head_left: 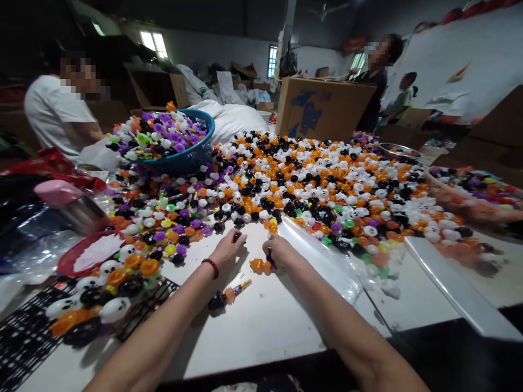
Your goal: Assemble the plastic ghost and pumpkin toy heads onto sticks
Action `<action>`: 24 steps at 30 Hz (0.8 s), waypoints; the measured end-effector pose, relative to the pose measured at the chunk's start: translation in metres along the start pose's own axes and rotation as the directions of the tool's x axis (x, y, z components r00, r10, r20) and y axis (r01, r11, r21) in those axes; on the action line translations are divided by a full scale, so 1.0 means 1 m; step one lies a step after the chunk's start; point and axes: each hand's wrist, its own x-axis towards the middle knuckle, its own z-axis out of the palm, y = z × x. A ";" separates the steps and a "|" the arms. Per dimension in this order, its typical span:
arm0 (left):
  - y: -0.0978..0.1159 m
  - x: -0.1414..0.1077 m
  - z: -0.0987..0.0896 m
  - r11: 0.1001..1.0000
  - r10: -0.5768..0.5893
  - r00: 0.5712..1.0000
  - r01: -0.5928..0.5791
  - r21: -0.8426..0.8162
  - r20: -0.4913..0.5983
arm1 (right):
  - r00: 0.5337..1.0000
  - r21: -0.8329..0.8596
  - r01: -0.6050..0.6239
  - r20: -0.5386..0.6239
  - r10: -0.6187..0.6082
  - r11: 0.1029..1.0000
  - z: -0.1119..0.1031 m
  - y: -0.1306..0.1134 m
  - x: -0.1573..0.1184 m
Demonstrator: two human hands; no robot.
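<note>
My left hand point(229, 247), with a red bead bracelet point(211, 268) at the wrist, is closed over the white table point(245, 337). A small dark piece shows at its fingertips, its kind unclear. To its right, my right hand point(281, 251) has its fingers curled round something dark, mostly hidden. An orange-topped toy point(260, 265) lies just below those fingers. Nearer to me lies a small candy-filled tube point(242, 288) with an orange collar and black top. Beyond both hands spreads a big pile of white, orange and black Halloween toppers point(310, 174).
At back left stands a heaped blue basket point(204, 133). A red dish point(67, 261), a pink-lidded flask point(61, 193) and a black rack point(28, 326) with toppers are at left. Clear plastic bags point(318, 256) lie right of my hand. Co-workers and a cardboard box point(322, 109) are behind.
</note>
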 end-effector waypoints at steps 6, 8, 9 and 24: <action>0.017 -0.051 -0.023 0.861 -0.219 0.975 0.208 -0.464 0.032 | 0.999 0.101 0.034 -0.022 -0.032 0.994 -0.008 -0.017 -0.010; 0.022 -0.067 -0.028 0.809 -0.247 0.968 0.227 -0.542 0.037 | 0.999 0.152 0.027 -0.032 -0.022 0.988 -0.013 -0.032 -0.024; 0.024 -0.074 -0.030 0.812 -0.245 0.969 0.217 -0.542 0.022 | 0.999 0.203 0.038 -0.034 -0.031 0.978 -0.015 -0.040 -0.032; 0.037 -0.121 -0.018 0.913 -0.149 0.983 0.178 -0.367 0.108 | 0.944 0.478 0.329 -0.160 -0.288 0.815 -0.043 -0.081 -0.091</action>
